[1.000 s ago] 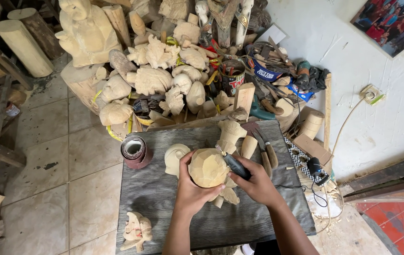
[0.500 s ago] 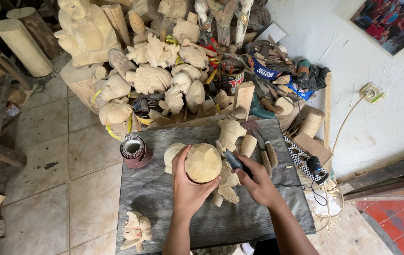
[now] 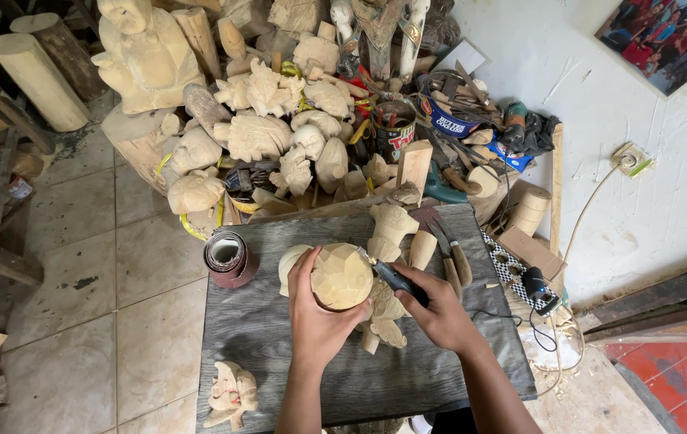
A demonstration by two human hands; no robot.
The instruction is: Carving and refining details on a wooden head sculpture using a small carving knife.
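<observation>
Wood block (image 3: 342,276), gripped by left hand (image 3: 315,321), has been tilted; carving tool (image 3: 395,279), clasped in right-hand fingers (image 3: 428,301), is now pressed against it mid-table.

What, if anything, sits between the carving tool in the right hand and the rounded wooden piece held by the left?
Nothing visible does. The right hand points the dark-handled carving tool straight at the rounded wooden piece, its tip at the piece's edge. The left hand grips from below, its fingers clear of that side.
</observation>
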